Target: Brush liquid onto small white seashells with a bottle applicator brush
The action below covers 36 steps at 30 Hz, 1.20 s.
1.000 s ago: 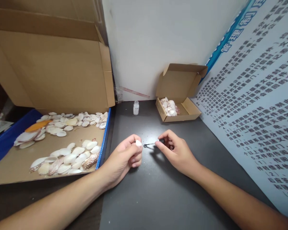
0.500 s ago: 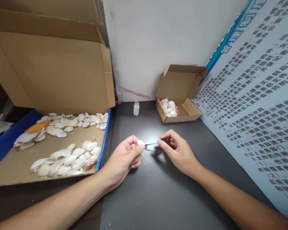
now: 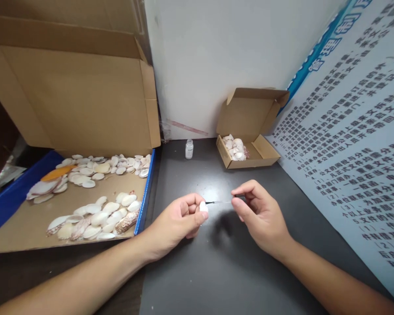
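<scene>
Over the grey tabletop, my left hand [image 3: 180,216] is closed, pinching a small white seashell [image 3: 203,207] between thumb and fingers. Close by, my right hand [image 3: 261,214] has its thumb and forefinger closed on the end of a thin rod that looks like a small brush [image 3: 221,202]. Its shaft is pale and shiny. A dark tip points left, at the shell's edge; whether it touches the shell I cannot tell. A small glass bottle [image 3: 189,149] with a white label stands upright beyond my hands, with no cap on it.
At left, an open blue-sided carton [image 3: 95,188] holds many white seashells [image 3: 100,218] and an orange one [image 3: 57,173]. A small cardboard box [image 3: 249,164] with more shells [image 3: 236,148] stands at the back right. A printed sheet [image 3: 348,131] lines the right side.
Both hands have shifted right in view, the right one farther, widening the gap between them. The shell now appears more upright. The whole scene has slid slightly right with the camera.
</scene>
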Each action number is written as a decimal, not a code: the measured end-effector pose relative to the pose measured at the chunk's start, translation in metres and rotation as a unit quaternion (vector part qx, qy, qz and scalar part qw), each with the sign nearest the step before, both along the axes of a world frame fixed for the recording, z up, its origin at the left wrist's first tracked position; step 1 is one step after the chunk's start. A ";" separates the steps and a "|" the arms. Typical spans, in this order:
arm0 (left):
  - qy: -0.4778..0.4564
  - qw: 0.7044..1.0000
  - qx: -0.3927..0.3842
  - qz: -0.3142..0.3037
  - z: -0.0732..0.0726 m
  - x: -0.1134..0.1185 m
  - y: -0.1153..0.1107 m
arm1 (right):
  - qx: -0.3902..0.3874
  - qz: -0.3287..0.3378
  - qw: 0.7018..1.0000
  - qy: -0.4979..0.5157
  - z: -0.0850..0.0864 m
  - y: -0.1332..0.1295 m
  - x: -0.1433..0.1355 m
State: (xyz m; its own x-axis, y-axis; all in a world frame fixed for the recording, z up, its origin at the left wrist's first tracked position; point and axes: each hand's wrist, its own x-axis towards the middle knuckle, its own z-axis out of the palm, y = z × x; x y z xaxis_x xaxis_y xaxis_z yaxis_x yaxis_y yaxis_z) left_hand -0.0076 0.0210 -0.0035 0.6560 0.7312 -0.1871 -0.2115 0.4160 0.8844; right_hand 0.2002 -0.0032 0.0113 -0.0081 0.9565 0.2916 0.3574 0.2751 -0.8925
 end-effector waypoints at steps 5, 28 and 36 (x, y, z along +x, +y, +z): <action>0.017 1.000 0.008 -0.015 0.001 0.000 0.000 | 0.042 0.033 0.998 -0.030 -0.001 -0.002 0.000; 0.067 0.996 0.060 -0.026 0.004 -0.001 -0.002 | 0.081 0.042 0.995 -0.037 0.003 -0.004 0.005; 0.073 0.996 0.051 -0.022 0.007 0.000 -0.002 | 0.080 0.031 0.995 -0.041 0.001 -0.006 0.006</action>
State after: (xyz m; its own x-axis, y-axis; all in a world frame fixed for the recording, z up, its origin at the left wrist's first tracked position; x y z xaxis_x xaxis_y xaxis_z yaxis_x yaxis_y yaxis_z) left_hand -0.0081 0.0190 0.0039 0.6586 0.7230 -0.2088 -0.0614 0.3281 0.9426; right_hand 0.2059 -0.0089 0.0123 -0.0964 0.8947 0.4361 0.4050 0.4356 -0.8039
